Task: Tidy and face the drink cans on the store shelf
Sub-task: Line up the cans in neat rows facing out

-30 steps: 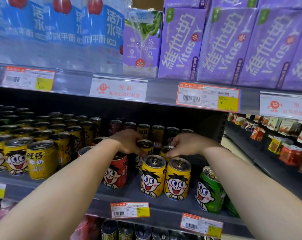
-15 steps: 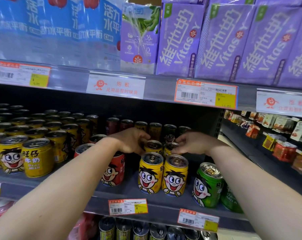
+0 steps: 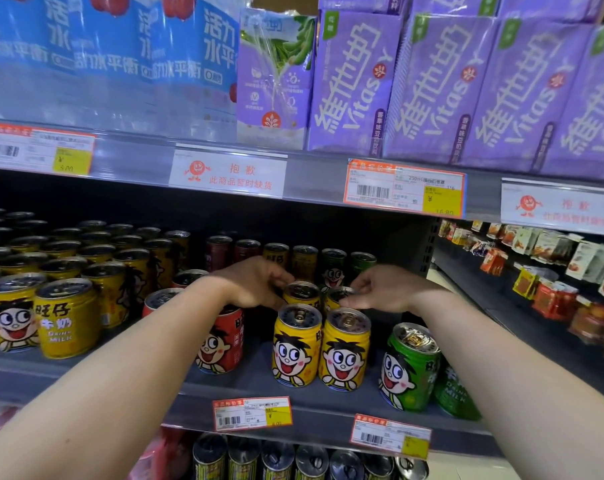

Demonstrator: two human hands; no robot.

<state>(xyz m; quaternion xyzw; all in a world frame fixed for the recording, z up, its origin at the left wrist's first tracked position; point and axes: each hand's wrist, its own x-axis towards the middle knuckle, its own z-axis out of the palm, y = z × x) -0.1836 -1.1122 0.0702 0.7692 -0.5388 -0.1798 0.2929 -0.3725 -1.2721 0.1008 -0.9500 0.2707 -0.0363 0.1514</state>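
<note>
Behind the two front yellow cartoon-face tin cans [image 3: 319,348], the left hand [image 3: 255,282] cups one second-row yellow tin can [image 3: 302,293] and the right hand [image 3: 380,289] pinches its neighbour's rim [image 3: 338,295] at 3 o'clock, apparently to draw both forward, faces toward 6 o'clock.

two yellow cartoon-face cans [image 3: 321,348] upright, faces forward, red can [image 3: 220,344] left, green can [image 3: 409,367] right

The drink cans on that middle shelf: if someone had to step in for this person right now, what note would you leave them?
Left hand: reaching in, fingers at the second-row yellow can; grip unclear.
Right hand: fingertips on the rim of the neighbouring second-row yellow can; grip unclear.
Done: two front yellow cans stand side by side, faces forward; the front green can also faces out.
Left: the red can is turned partly sideways; the green can behind shows text, not its face; bring the two second-row cans into line behind the fronts.
</note>
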